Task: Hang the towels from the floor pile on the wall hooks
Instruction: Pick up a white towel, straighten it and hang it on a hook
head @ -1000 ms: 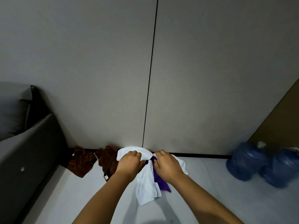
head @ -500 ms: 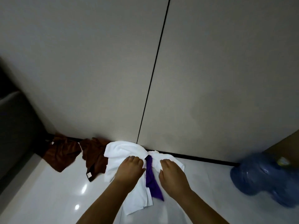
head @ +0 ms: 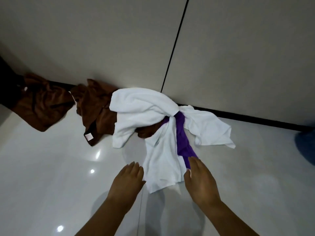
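A pile of towels lies on the glossy floor against the wall. A crumpled white towel is on top, with a purple towel showing through its middle. Two brown towels lie to the left, one touching the white towel and one farther left. My left hand hovers flat at the near left edge of the white towel, holding nothing. My right hand hovers flat at its near right edge, over the purple tip, also with nothing in it. No wall hooks are in view.
The grey panelled wall with a black vertical seam and black skirting runs behind the pile. A blue water bottle sits at the right edge. A dark sofa edge shows at far left. Bare floor lies in front.
Both hands have let go of the white towel and pulled back toward me, now flat and open. The view has tilted down and closer to the pile.
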